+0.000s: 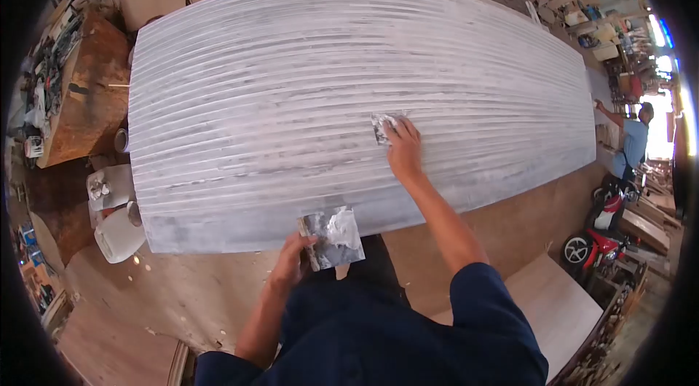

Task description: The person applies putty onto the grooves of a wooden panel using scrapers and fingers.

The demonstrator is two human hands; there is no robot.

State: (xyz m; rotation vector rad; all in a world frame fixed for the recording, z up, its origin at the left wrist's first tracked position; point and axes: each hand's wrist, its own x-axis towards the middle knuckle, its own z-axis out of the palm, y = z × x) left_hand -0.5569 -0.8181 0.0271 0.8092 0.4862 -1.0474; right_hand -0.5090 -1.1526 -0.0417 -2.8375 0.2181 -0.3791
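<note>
A long ribbed panel (pixel 277 116), coated in streaky white and grey, lies across the view in front of me. My right hand (pixel 405 147) reaches over its middle, fingers pressed on a flat putty spreader (pixel 379 131) smeared with white and dark grey. The spreader lies against the ribs. Close to my body, at the panel's near edge, my left hand (pixel 293 258) grips a square putty board (pixel 331 253) by its left side. A lump of white putty (pixel 345 229) sits on the board's upper right part.
At the far right stands another person (pixel 636 140), one arm reaching toward the panel's end. A red motorcycle (pixel 601 240) is parked nearby. White plastic containers (pixel 121 233) and a brown wooden piece (pixel 95 95) are at left. Plywood sheets (pixel 116 346) lie lower left; timber leans behind.
</note>
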